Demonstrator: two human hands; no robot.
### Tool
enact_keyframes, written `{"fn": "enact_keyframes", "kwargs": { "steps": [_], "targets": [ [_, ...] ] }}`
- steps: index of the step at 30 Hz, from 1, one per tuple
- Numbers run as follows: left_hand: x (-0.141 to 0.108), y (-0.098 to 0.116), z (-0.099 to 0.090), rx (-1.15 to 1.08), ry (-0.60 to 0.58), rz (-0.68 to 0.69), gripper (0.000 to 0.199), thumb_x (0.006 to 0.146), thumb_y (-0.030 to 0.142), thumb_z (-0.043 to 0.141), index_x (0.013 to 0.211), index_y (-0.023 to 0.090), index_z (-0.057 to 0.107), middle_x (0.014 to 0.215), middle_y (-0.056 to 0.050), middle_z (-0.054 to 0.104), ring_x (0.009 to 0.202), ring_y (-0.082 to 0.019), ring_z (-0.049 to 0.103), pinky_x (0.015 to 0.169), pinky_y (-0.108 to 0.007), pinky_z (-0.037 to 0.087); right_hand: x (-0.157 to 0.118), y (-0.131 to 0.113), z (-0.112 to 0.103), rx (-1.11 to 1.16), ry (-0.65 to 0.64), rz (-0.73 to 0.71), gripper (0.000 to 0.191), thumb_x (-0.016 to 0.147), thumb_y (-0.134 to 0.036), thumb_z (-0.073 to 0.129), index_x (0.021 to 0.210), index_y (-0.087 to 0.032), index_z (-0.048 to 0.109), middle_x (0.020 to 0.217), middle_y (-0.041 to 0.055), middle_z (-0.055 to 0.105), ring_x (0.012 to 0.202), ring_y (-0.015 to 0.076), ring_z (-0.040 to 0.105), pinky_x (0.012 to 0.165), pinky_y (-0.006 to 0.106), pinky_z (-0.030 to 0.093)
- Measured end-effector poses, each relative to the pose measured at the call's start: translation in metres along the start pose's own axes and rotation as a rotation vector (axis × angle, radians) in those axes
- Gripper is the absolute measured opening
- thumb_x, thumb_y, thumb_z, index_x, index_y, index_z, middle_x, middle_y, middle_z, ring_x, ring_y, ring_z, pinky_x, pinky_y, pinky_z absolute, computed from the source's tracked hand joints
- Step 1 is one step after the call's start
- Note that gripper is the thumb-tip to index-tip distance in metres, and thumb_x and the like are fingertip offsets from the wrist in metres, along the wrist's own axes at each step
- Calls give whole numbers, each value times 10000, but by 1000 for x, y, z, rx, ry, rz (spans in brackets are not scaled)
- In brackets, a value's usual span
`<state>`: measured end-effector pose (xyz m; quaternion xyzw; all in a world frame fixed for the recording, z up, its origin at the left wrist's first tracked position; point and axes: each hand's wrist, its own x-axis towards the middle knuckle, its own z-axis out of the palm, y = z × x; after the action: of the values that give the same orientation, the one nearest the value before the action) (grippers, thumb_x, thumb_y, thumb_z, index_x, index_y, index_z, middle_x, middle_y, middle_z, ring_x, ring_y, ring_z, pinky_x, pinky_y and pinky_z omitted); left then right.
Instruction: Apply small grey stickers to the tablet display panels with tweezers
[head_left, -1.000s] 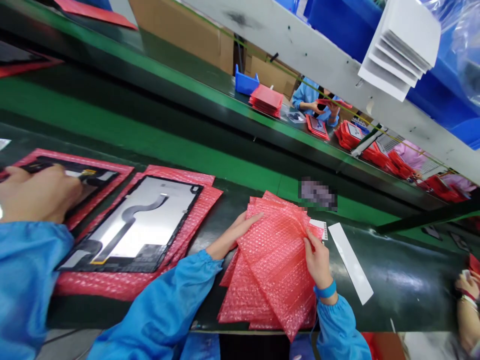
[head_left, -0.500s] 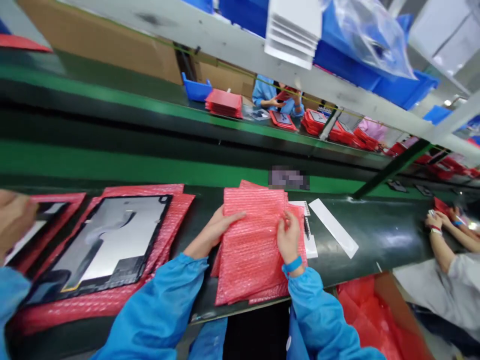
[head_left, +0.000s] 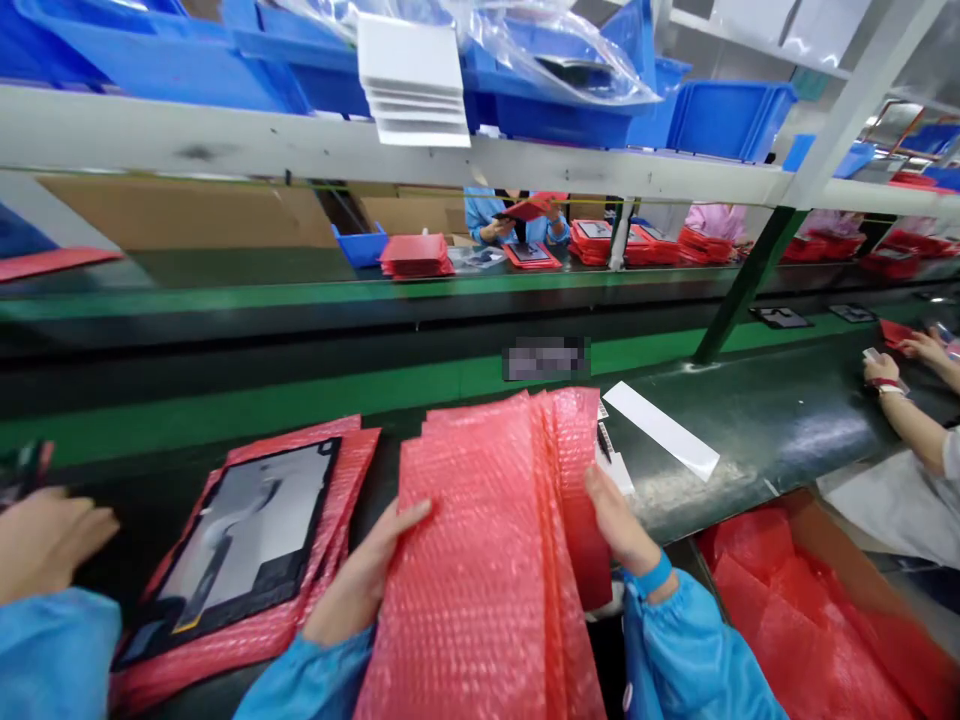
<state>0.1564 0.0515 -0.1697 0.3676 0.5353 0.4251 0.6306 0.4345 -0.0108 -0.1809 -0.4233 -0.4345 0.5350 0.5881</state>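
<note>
A stack of red bubble-wrap bags (head_left: 465, 540) is held up between my two hands, its sheets fanned apart on the right. My left hand (head_left: 367, 575) grips the stack's left edge, thumb on the front face and fingers behind it. My right hand (head_left: 621, 520) holds the right side, its fingers partly hidden by the rearmost sheets. To the left, a flat screen panel (head_left: 244, 535) with a ribbon cable lies on more red bubble bags (head_left: 341, 510). A white strip (head_left: 661, 430) and some small label sheets (head_left: 616, 468) lie on the dark green bench beyond my right hand.
Another person's hand (head_left: 56, 535) is at the far left beside the panel. A box of red bags (head_left: 810, 600) stands at the lower right. Another worker's hands (head_left: 885, 370) are at the right. Blue bins (head_left: 731, 120) line the shelf above, with a slanted green post (head_left: 746, 285) below.
The bag stack has been raised toward me and its sheets spread apart. My right hand has shifted to the right edge. The view has turned, and the neighbour's hand has moved.
</note>
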Motion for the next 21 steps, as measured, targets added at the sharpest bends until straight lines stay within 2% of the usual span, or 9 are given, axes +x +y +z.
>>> {"fn": "enact_keyframes", "kwargs": {
  "steps": [2,4,6,9,12,14,16,19,21],
  "targets": [
    [-13,-16,1,-49,-18,-108,795,552,351,964,1285,215,687,1120,-109,815,1061,-401,776,869,-467,665,-13,3,7,-28,-95,12,746,968,-793,543,1464,-246,644,1494,92,660,1412,329,580,1254,492,369],
    [-21,-27,-4,-66,27,-132,874,525,313,985,1330,224,657,1144,-105,811,1062,-384,778,868,-433,660,-22,5,7,-35,-179,23,746,985,-780,522,1508,-254,601,1552,93,611,1464,331,529,1273,493,338],
    [-24,-30,-10,-111,104,-159,852,518,291,976,1310,233,667,1102,-91,819,1023,-377,787,846,-427,662,-24,5,2,-31,-158,9,730,996,-756,536,1540,-270,555,1589,91,573,1497,333,493,1276,494,337],
    [-23,-23,-10,-160,168,-229,752,533,253,942,1241,235,690,1024,-67,824,955,-364,797,815,-431,667,-13,2,-3,-89,-69,-28,722,1000,-716,577,1567,-275,495,1627,98,523,1514,328,469,1266,479,357],
    [-12,-9,7,-154,164,-236,661,586,256,927,1202,236,690,1033,-61,820,925,-335,803,795,-412,664,11,-3,-3,-256,-102,-34,708,1013,-641,623,1573,-238,464,1582,122,559,1455,320,531,1229,468,408],
    [3,2,21,-110,144,-202,616,606,296,942,1165,220,694,1041,-73,817,885,-316,804,766,-391,657,32,-4,-7,-386,-114,-23,649,1036,-607,601,1547,-223,485,1510,121,623,1374,311,601,1172,459,461],
    [25,10,30,-45,108,-146,614,606,353,963,1140,194,705,1035,-92,814,844,-301,799,735,-369,645,54,-3,-19,-573,-76,20,559,1052,-614,553,1454,-227,580,1347,106,726,1212,312,696,1049,452,532],
    [59,16,30,10,90,-85,670,589,433,979,1142,170,708,1046,-109,807,828,-288,789,705,-342,625,84,8,-54,-966,144,51,525,1030,-651,555,1283,-212,694,984,81,787,926,305,746,840,416,558],
    [76,14,25,17,113,-79,708,585,473,975,1161,170,696,1090,-114,798,852,-281,784,712,-332,616,98,19,-81,-1173,276,-45,580,1002,-660,592,1310,-177,685,902,80,755,884,297,725,793,392,545]
  ]
}}
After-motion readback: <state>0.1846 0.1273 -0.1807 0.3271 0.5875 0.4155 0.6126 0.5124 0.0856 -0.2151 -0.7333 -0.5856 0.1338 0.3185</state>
